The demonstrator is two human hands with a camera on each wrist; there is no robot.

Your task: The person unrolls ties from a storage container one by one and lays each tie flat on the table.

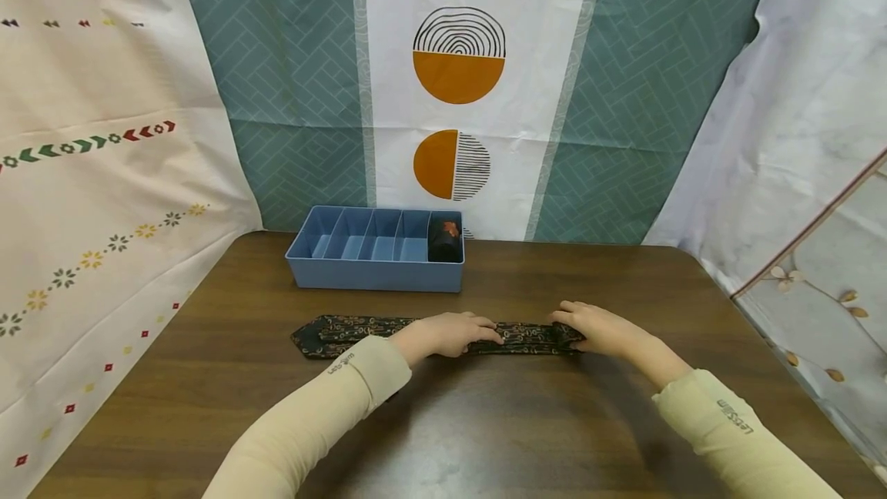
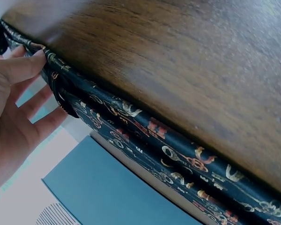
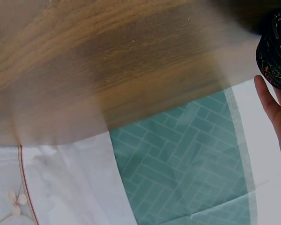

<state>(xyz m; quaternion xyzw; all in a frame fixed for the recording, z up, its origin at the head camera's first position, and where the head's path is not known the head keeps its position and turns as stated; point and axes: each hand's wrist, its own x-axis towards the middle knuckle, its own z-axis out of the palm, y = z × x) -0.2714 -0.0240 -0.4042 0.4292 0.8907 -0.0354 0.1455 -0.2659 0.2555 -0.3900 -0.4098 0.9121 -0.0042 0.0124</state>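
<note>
A dark necktie (image 1: 370, 327) with a pattern of small keys lies lengthwise across the table, its pointed end at the left. Its right end is wound into a roll (image 1: 567, 336). My right hand (image 1: 604, 329) grips this roll; the right wrist view shows only part of the roll (image 3: 274, 58) and some fingers at the edge. Over the middle of the necktie, my left hand (image 1: 450, 333) holds it between thumb and fingers. The left wrist view shows the thumb at one long edge of the fabric (image 2: 178, 154) and the fingers at the other.
Behind the necktie stands a blue divided box (image 1: 374, 274). A dark rolled item (image 1: 444, 241) with an orange-red motif sits in its rightmost compartment. The brown wooden table (image 1: 443, 422) ends at the back against hanging patterned cloth (image 1: 298, 83).
</note>
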